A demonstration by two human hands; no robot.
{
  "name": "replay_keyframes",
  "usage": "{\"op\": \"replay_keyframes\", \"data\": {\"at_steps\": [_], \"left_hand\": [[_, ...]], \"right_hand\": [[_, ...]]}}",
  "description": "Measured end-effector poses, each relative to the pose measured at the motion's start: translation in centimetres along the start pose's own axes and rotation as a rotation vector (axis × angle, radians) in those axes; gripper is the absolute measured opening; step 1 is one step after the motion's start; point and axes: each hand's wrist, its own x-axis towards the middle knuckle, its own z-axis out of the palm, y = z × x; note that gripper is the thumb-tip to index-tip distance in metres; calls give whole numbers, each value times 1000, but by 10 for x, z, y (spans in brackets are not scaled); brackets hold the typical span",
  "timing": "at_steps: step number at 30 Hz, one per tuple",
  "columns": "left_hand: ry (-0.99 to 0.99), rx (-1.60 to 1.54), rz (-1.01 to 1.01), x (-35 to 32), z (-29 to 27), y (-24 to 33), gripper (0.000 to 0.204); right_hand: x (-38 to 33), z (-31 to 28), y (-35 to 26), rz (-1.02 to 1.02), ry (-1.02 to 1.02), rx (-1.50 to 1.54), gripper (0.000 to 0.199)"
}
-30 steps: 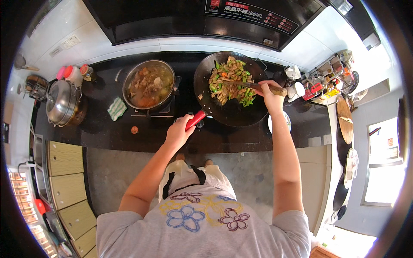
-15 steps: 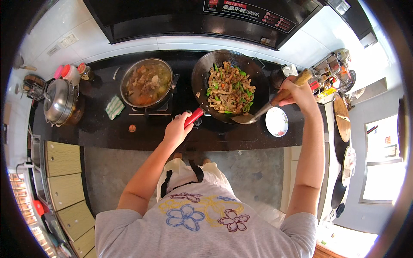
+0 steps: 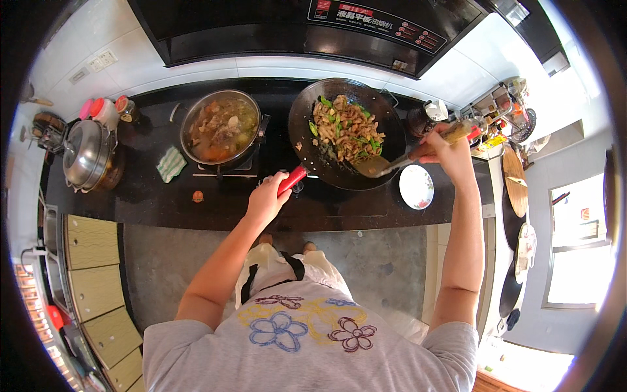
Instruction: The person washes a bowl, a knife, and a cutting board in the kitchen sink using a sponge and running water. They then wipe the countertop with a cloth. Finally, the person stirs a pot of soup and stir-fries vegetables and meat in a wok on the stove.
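Over the black stove, the left hand (image 3: 266, 198) clasps the wok's red handle (image 3: 291, 181), while the right hand (image 3: 444, 147) grips a ladle (image 3: 392, 162) whose shaft slants left and nearer into the wok (image 3: 346, 134), right of a stew pot (image 3: 221, 127).

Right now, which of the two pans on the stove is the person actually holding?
The black wok on the right, full of stir-fry: the left hand grips its red handle and the right hand holds a spatula in it. The soup pot stands untouched.
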Motion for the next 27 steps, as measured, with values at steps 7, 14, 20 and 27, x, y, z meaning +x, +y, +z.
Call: {"op": "replay_keyframes", "data": {"at_steps": [7, 14, 20, 27], "left_hand": [[-16, -18, 22, 5, 3, 8, 39], [-2, -8, 0, 0, 1, 2, 39], [-41, -24, -48, -1, -2, 5, 38], [-74, -34, -82, 3, 1, 13, 38]], "right_hand": [[26, 42, 79, -496, 71, -422, 8], [2, 28, 54, -616, -216, -224, 13], [32, -31, 82, -148, -29, -121, 20], [58, 33, 165, 122, 494, 638, 11]]}}
